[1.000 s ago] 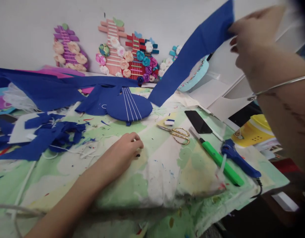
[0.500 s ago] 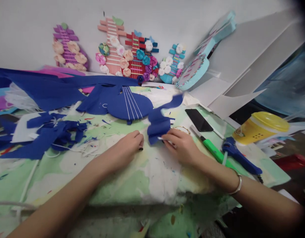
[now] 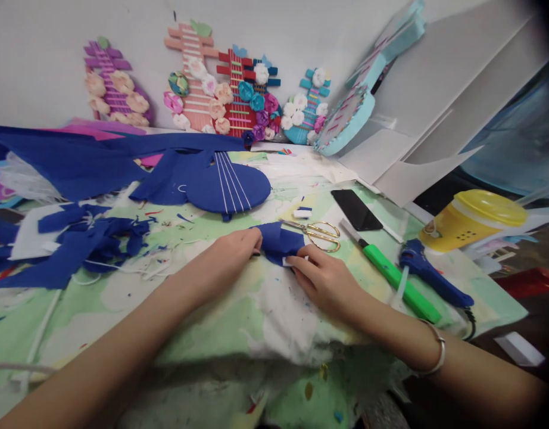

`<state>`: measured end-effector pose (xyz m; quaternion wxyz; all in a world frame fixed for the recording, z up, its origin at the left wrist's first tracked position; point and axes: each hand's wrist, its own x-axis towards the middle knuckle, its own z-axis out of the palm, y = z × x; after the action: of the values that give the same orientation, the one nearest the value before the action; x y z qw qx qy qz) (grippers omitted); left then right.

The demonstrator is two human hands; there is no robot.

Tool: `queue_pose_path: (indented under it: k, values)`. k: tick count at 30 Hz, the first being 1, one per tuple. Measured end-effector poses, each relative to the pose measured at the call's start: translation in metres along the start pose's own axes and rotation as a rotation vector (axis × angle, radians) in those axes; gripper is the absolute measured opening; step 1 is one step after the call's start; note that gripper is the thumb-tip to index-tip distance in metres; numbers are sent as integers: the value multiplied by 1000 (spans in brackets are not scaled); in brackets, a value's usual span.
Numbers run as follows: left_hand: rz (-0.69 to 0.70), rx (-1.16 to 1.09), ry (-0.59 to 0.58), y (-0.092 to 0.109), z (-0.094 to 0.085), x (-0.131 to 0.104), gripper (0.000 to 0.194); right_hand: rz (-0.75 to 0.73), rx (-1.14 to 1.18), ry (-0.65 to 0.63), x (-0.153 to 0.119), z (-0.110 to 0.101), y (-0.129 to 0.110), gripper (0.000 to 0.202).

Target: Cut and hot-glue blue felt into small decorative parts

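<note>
Between my hands a small piece of dark blue paper or cloth (image 3: pixel 281 239) is bent over itself, with a small white piece (image 3: pixel 289 261) at its near edge. My left hand (image 3: pixel 241 247) is closed at the blue piece's left edge, thumb and fingers pinched together. My right hand (image 3: pixel 321 274) pinches the near right edge along with the white piece. Just behind lie gold-handled scissors (image 3: pixel 317 232), blades pointing left. Farther back on the table rests a blue guitar-shaped body (image 3: pixel 252 185) with white strings across it.
To the right are a black phone (image 3: pixel 357 210), a green-handled cutter knife (image 3: pixel 395 280), a blue glue gun (image 3: pixel 435 274) and a yellow lidded bucket (image 3: pixel 475 220). Blue scraps (image 3: pixel 109 238) lie at left. Several flower-decorated model guitars (image 3: pixel 236 101) lean on the wall.
My left hand has moved up and right onto the blue piece. The piece's loose strip, raised to the right before, is now folded down, uncovering the scissors.
</note>
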<state>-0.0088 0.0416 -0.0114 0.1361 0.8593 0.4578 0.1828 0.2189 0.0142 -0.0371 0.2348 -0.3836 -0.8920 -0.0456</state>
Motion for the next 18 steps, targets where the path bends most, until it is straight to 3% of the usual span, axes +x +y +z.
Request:
queue_pose_path:
  k: [6, 11, 15, 18]
  values:
    - [-43, 88, 98, 5, -9, 6, 11, -2, -58, -30, 0, -1, -1, 25]
    - [-145, 69, 369, 7, -23, 2, 12, 1, -39, -32, -1, 0, 0, 27]
    - [-147, 2, 530, 8, -35, -14, 5, 26, -1, -20, -2, 2, 1, 29]
    - [-214, 29, 585, 2, -41, -35, 8, 33, 32, 2, -2, 2, 2, 29]
